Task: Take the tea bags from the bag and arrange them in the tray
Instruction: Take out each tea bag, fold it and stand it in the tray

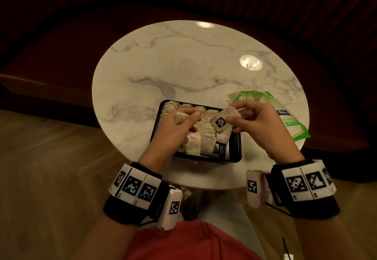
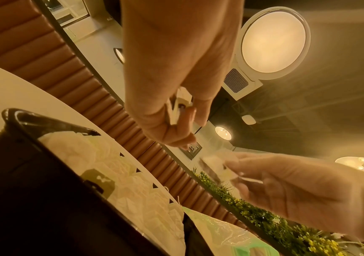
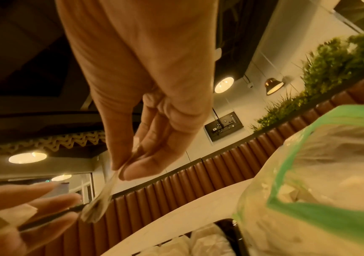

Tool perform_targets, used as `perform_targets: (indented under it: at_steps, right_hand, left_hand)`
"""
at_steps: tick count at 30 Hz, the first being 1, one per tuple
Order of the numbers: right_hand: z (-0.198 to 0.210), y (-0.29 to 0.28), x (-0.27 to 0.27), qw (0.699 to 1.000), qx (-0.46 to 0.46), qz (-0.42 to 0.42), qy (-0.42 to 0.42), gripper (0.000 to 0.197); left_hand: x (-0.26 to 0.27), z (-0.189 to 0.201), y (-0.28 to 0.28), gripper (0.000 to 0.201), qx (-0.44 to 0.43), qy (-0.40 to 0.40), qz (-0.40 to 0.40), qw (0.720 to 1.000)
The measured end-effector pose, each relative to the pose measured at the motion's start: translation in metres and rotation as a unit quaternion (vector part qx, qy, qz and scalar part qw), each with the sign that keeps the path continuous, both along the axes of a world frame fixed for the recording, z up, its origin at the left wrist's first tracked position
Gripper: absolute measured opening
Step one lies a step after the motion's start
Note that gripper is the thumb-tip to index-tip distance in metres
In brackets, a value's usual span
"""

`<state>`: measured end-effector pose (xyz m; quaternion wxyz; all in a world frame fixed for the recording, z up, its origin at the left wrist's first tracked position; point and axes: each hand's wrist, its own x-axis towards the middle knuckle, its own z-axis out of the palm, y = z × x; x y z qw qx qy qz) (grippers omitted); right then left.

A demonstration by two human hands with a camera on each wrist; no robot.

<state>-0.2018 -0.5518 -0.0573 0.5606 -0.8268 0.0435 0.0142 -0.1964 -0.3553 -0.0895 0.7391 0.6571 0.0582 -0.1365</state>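
Note:
A black tray (image 1: pixel 236 153) near the table's front edge holds several rows of pale tea bags (image 1: pixel 206 137); its near right corner is bare. My left hand (image 1: pixel 189 121) hovers over the tray's left side and grips one tea bag (image 1: pixel 180 117), also visible in the left wrist view as the tea bag (image 2: pixel 182 97). My right hand (image 1: pixel 234 121) pinches another tea bag (image 1: pixel 229 112) with a dark tag (image 1: pixel 220 122) above the tray's far right part. That bag hangs from my right fingertips (image 3: pixel 128 166). The green and clear plastic bag (image 1: pixel 289 121) lies right of the tray.
The round marble table (image 1: pixel 183 65) is bare behind the tray. A dark red padded bench (image 1: pixel 61 45) curves around its far side. Wooden floor (image 1: pixel 51 167) lies to my left, and my red-clothed lap (image 1: pixel 189 243) is below.

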Motion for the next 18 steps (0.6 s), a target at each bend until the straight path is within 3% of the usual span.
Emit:
perform_targets:
  at_steps: [3,7,12,18]
  right_hand:
    - [-0.006,-0.01,0.001,0.998,-0.057,-0.016,-0.007,0.026]
    - [-0.013,-0.014,0.005,0.995,-0.098,-0.02,0.02,0.015]
    - [-0.017,-0.019,0.012,0.984,-0.107,0.041,0.137,0.022]
    - [-0.019,-0.015,0.02,0.942,-0.277,0.119,0.143,0.013]
  left_hand:
    - [0.001,-0.004,0.003,0.015,0.019,0.0,-0.004,1.0]
    - [0.003,-0.005,0.004,0.017,0.035,0.006,-0.019,0.999]
    - [0.004,-0.008,0.008,0.015,0.039,0.021,-0.026,0.999]
    - [0.008,-0.012,0.014,0.015,0.042,0.025,0.005,0.999]
